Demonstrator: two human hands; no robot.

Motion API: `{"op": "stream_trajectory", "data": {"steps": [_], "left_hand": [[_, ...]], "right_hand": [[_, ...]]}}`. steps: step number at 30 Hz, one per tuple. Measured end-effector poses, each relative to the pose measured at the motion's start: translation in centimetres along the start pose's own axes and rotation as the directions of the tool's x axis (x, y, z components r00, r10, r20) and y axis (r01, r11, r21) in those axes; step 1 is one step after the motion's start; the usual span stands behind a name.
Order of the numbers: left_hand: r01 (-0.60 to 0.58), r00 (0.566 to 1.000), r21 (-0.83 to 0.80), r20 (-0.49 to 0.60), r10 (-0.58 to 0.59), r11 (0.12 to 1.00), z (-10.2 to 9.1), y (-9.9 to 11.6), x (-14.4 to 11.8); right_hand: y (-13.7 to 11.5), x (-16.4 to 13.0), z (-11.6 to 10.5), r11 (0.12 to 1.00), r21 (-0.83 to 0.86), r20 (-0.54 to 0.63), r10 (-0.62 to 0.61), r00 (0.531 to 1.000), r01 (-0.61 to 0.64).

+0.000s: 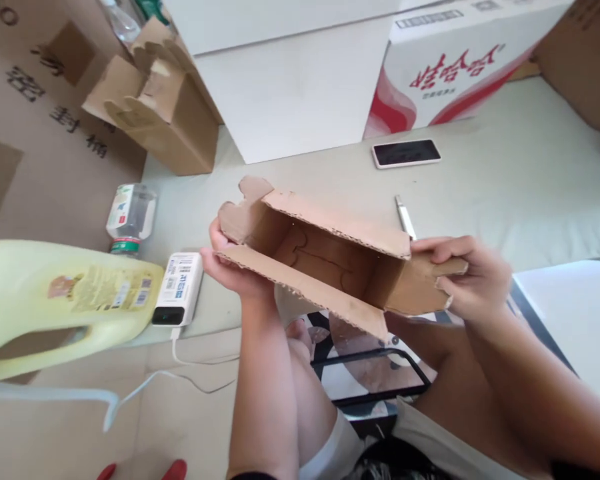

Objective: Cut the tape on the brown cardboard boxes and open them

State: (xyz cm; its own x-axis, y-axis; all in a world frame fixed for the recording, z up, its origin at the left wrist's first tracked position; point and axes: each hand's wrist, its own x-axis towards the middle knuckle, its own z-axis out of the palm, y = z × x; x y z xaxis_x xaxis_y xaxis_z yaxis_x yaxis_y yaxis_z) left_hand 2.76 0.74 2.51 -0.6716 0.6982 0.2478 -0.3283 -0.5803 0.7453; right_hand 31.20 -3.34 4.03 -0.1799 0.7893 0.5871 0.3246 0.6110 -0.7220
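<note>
A small brown cardboard box (pixel 325 287) is held up over the near edge of the table, its top flaps spread and its hollow inside facing me. At its left end my left hand (pixel 237 273) is closed on the cardboard, thumb and fingers on either side of the flap. My right hand (pixel 473 273) pinches the flap at the right end, with fingers above and thumb below. Just beyond the right hand lies a slim white tool, perhaps a utility knife (pixel 403 212), its lower end hidden behind the box.
A phone (pixel 407 154) lies near white cartons (pixel 300 100). Another opened cardboard box (pixel 180 127) stands back left. To the left are a clear bottle (pixel 139 217), a white power bank (pixel 180 287) with a cable, and a large yellow jug (pixel 30 287).
</note>
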Motion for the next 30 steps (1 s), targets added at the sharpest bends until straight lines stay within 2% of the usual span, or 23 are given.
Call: {"op": "stream_trajectory", "data": {"steps": [4,6,9,11,13,15,16,18,21,24,26,28,30], "left_hand": [[-0.023,0.99,-0.067,0.135,0.032,0.997,1.2,-1.4,-1.1],[-0.054,0.978,-0.04,0.201,0.061,0.998,1.8,-1.8,-1.6],[-0.155,0.94,0.136,0.324,0.104,0.978,2.2,-1.9,-2.1],[-0.276,0.908,0.269,0.388,0.159,0.923,2.1,-1.9,-2.1],[-0.35,0.896,0.381,0.402,0.188,0.856,1.7,-2.0,-2.0],[-0.346,0.907,0.469,0.389,0.162,0.813,1.2,-2.1,-1.9],[-0.333,0.913,0.496,0.381,0.143,0.802,0.9,-2.2,-1.8],[-0.32,0.914,0.499,0.385,0.124,0.805,0.5,-2.4,-1.6],[-0.361,0.89,0.465,0.43,0.15,0.809,0.1,-2.7,-1.3],[-0.447,0.838,0.483,0.52,0.164,0.753,-0.2,-2.6,-0.9],[-0.475,0.811,0.509,0.57,0.132,0.718,-0.3,-2.2,-0.8],[-0.45,0.811,0.535,0.58,0.077,0.715,-0.2,-1.7,-0.8],[-0.394,0.835,0.56,0.55,0.029,0.729,-0.1,-1.4,-0.8]], "right_hand": [[0.9,-0.6,-1.4,0.999,0.041,0.034,-0.017,0.999,0.015],[1.3,-0.8,-1.6,0.998,0.058,-0.007,0.021,1.0,-0.021],[2.1,-1.1,-1.3,0.981,0.127,-0.068,0.154,0.986,-0.145],[2.7,-1.1,-0.9,0.963,0.164,-0.072,0.227,0.971,-0.213],[3.0,-1.0,-0.7,0.958,0.158,-0.122,0.261,0.958,-0.241],[3.1,-0.9,-0.6,0.956,0.145,-0.185,0.281,0.942,-0.256],[3.1,-0.8,-0.5,0.95,0.152,-0.177,0.296,0.939,-0.271],[3.0,-0.8,-0.4,0.929,0.181,-0.072,0.34,0.938,-0.323],[3.1,-1.0,-0.1,0.905,0.241,0.078,0.343,0.936,-0.351],[3.3,-1.2,0.2,0.893,0.319,0.093,0.304,0.948,-0.318],[3.4,-1.3,0.3,0.894,0.334,0.103,0.281,0.954,-0.299],[3.3,-1.2,0.3,0.911,0.309,0.113,0.249,0.962,-0.272],[3.2,-1.2,0.3,0.922,0.275,0.124,0.248,0.961,-0.273]]}}
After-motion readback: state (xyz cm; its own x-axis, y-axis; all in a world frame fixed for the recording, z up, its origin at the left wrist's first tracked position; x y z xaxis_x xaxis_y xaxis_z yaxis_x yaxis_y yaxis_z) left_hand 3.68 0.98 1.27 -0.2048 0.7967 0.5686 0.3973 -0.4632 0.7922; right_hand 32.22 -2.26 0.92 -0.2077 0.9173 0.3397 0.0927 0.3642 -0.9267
